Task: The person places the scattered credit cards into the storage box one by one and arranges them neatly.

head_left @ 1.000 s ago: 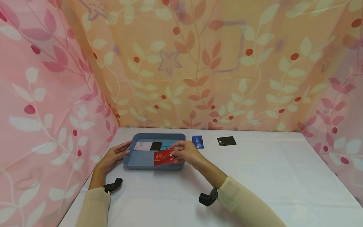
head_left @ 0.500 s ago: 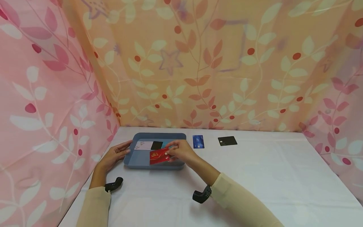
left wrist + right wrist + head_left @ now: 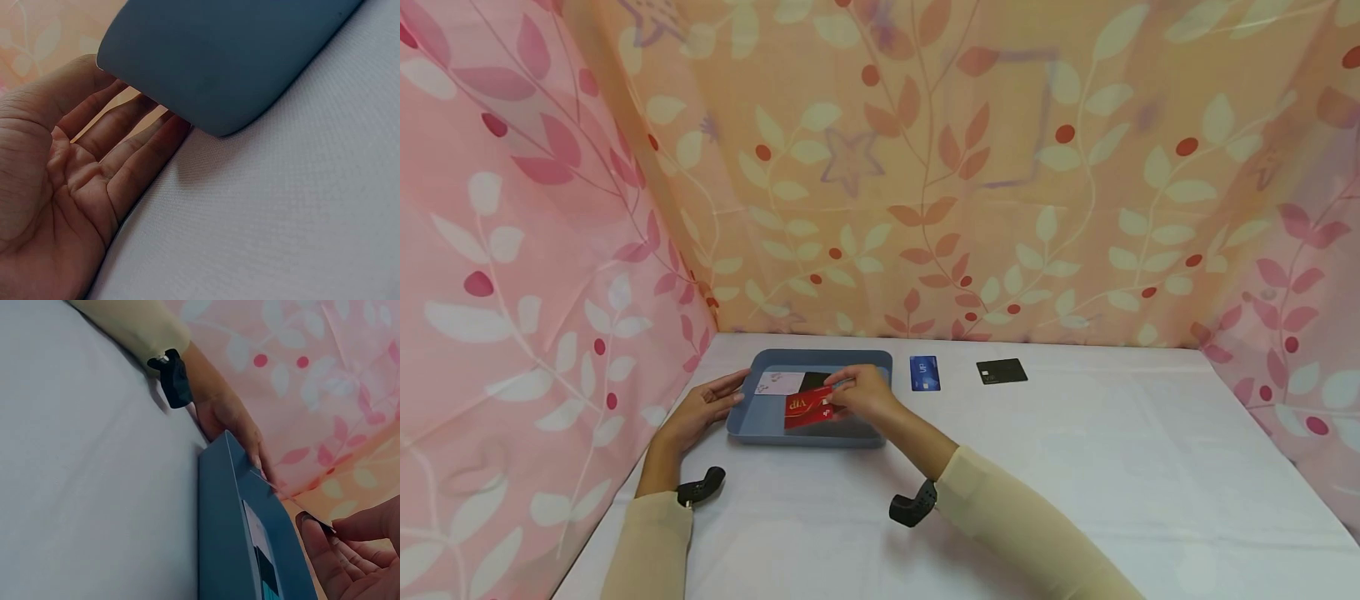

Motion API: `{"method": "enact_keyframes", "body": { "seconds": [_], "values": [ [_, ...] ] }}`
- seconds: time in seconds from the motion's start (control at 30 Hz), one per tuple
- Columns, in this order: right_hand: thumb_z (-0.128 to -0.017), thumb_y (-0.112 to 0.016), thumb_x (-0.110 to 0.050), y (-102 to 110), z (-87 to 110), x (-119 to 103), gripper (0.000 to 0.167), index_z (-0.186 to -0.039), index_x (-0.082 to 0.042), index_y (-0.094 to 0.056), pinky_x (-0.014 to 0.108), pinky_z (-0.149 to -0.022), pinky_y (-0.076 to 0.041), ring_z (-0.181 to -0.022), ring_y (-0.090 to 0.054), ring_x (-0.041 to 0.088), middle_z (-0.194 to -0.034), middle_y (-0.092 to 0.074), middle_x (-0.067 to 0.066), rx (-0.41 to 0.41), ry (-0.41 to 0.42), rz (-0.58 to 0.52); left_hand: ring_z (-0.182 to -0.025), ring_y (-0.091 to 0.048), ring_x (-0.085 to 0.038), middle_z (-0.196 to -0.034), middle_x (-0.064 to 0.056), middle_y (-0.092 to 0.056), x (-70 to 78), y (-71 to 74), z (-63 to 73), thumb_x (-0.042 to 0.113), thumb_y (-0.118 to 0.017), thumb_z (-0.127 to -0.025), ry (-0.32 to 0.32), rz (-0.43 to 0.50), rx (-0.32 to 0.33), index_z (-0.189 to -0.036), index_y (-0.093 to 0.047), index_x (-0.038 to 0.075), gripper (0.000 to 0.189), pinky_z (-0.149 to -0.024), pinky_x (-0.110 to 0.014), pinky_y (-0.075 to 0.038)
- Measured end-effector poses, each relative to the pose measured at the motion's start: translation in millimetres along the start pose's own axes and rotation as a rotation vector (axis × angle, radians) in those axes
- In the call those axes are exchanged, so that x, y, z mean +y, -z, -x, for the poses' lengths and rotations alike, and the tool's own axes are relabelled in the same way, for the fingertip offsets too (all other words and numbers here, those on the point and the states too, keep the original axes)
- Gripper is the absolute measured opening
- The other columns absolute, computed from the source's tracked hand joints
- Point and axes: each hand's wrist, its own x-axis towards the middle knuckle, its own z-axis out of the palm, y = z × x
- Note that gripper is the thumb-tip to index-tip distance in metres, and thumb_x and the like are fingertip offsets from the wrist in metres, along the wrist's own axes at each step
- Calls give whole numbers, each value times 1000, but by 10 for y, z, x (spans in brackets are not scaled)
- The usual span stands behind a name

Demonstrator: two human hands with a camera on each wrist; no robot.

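Here's the bare left hand (image 3: pixel 78 169), palm showing, fingers slightly apart and stretched towards a smooth, dark-blue, round-cornered tray (image 3: pixel 209 65), their tips hidden behind its edge. Beneath the tray, finely woven white cloth (image 3: pixel 269 206) spreads across the right side, and up in the top-left corner, pale orange leaf-patterned fabric (image 3: pixel 47 34), softly blurred.

Back curtain (image 3: pixel 917 150): orange, printed with pale leaves and red dots, hung across the upper frame
Left curtain (image 3: pixel 542 275): pink, leaf-patterned, hung along the left edge
Right curtain (image 3: pixel 1296 300): similarly printed in pink, seen at the right edge
Tabletop (image 3: pixel 1112 467): covered in white, lightly creased, across the lower frame
Light: softly diffused throughout
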Motion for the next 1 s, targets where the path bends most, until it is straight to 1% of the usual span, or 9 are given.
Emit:
{"method": "enact_keyframes", "body": {
  "seconds": [0.3, 0.4, 0.5, 0.7, 0.87, 1.0],
  "values": [
    [-89, -69, 7, -129, -104, 69, 26, -115, 10, -67, 47, -75, -60, -75, -74, 30, -102, -73, 22, 26, -49, -39, -148, -32, -37, -164, -12, -30, -6, -7, -5, 21, -60, -104, 13, -6, 8, -157, -40, 16, 57, -98, -21, -48],
    [-89, -68, 7, -165, -154, 121, 24, -113, 10, -68, 45, -74, -60, -79, -75, 31, -106, -71, 22, 41, -61, -69, -148, -32, -37, -164, -12, -31, -8, -5, -9, 21, -60, -104, 15, -7, 11, -157, -40, 16, 58, -99, -22, -48],
    [-89, -69, 6, -193, -206, 164, 22, -112, 9, -69, 41, -73, -61, -82, -75, 31, -107, -70, 22, 56, -94, -97, -148, -32, -37, -164, -12, -30, -4, -4, -10, 22, -61, -104, 13, -8, 10, -158, -39, 15, 59, -99, -22, -48],
    [-89, -72, 4, -225, -280, 221, 19, -108, 8, -72, 41, -78, -60, -85, -76, 31, -108, -70, 21, 76, -184, -156, -149, -31, -37, -164, -12, -30, 1, 0, -6, 21, -61, -103, 8, -6, 4, -158, -40, 16, 58, -98, -21, -48],
    [-89, -73, 3, -267, -307, 232, 17, -105, 7, -72, 38, -74, -60, -85, -76, 32, -106, -70, 21, 85, -209, -175, -149, -31, -37, -164, -12, -30, -5, 10, -10, 21, -60, -104, 4, -2, -4, -158, -39, 16, 58, -97, -19, -47],
    [-89, -74, 2, -309, -335, 240, 15, -104, 6, -71, 37, -74, -60, -84, -76, 31, -101, -73, 19, 80, -216, -170, -149, -31, -37, -164, -11, -31, -5, 13, -8, 21, -60, -104, 10, -4, -4, -158, -39, 16, 58, -100, -22, -47]
  ]
}}
